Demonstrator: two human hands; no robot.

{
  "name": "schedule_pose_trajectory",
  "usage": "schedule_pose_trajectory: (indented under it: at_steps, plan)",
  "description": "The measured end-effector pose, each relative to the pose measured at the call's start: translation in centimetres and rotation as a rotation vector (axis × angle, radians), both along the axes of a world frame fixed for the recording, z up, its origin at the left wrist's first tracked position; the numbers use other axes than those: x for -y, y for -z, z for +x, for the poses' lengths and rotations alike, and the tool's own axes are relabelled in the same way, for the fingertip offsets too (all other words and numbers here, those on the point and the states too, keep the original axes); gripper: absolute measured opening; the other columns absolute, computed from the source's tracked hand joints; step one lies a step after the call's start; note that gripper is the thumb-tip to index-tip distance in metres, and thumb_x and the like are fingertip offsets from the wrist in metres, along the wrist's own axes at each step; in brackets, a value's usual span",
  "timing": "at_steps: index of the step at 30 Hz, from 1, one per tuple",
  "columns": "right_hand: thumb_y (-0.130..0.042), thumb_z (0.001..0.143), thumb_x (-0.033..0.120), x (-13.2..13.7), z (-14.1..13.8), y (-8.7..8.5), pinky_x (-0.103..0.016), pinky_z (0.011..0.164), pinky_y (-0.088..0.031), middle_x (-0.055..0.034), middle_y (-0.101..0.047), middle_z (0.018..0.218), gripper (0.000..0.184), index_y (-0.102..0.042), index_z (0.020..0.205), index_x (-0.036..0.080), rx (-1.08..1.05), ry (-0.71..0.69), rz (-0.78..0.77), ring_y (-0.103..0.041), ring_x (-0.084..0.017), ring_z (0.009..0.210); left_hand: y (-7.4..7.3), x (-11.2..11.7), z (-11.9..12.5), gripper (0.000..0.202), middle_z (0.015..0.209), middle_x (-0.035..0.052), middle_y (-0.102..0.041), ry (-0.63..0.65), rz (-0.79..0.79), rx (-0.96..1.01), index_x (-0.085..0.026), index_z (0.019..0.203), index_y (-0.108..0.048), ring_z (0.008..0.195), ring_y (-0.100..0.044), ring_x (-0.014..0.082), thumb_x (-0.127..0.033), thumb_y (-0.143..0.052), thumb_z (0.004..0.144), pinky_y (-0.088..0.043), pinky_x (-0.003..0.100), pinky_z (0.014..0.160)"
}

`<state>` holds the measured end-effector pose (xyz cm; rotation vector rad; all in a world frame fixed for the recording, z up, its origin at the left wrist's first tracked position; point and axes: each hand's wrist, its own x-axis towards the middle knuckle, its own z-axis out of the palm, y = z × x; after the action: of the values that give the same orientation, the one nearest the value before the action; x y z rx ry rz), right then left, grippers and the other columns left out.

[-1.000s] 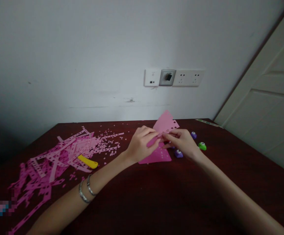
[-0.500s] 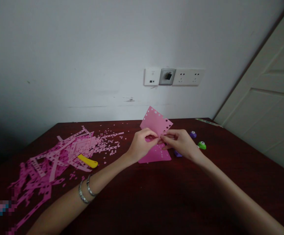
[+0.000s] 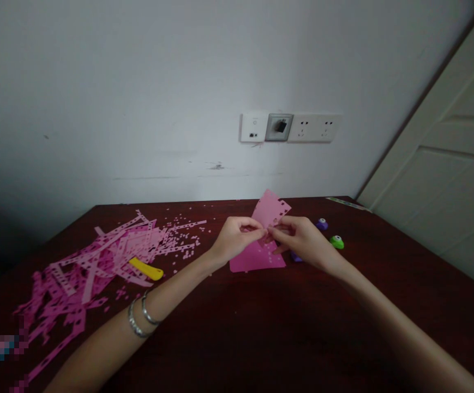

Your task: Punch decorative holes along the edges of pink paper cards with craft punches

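My left hand [image 3: 237, 239] and my right hand [image 3: 302, 239] meet at the middle of a dark red table [image 3: 261, 322], both pinching a pink paper sheet [image 3: 273, 208] with punched holes along its edge. The sheet stands up tilted behind my fingertips. Another pink sheet [image 3: 257, 256] lies flat on the table under my hands. Two silver bangles [image 3: 138, 316] sit on my left wrist.
A heap of punched pink paper strips [image 3: 93, 267] and small pink bits covers the left of the table, with a yellow tool [image 3: 145, 268] on it. Small purple punches [image 3: 322, 224] and a green punch [image 3: 336, 242] lie right of my hands. Wall sockets [image 3: 289, 128] are behind.
The raised pink sheet has turned and tipped between my fingers, from leaning left to a lower, narrower tilt. My hands stay in nearly the same place.
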<state>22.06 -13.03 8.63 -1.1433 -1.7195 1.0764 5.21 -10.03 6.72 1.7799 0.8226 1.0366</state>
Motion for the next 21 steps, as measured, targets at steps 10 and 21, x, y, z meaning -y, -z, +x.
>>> schedule_pose_trajectory:
  at_steps: [10, 21]
  plan:
    - [-0.062, 0.074, 0.028, -0.1, 0.2, -0.1, -0.027, 0.059, -0.056, -0.0058, -0.069, 0.076, 0.018, -0.067, 0.085, 0.015, 0.013, -0.005, -0.021, -0.065, -0.015, 0.067, 0.3, 0.7, 0.9, 0.012, 0.066, 0.0058, -0.066, -0.077, -0.111, 0.218, -0.012, 0.071, -0.066, 0.061, -0.061, 0.0136, -0.024, -0.062, 0.072, -0.049, 0.029, 0.065]
    - [-0.054, 0.078, 0.022, 0.3, 0.2, -0.4, -0.029, 0.065, -0.051, -0.006, -0.07, 0.08, 0.018, -0.069, 0.086, 0.016, 0.288, 0.065, 0.238, -0.064, -0.018, 0.072, 0.3, 0.1, 0.4, 0.014, 0.076, 0.007, -0.068, -0.116, -0.029, 0.123, -0.013, 0.075, -0.067, 0.071, -0.061, 0.0146, -0.026, -0.062, 0.071, -0.048, 0.029, 0.068]
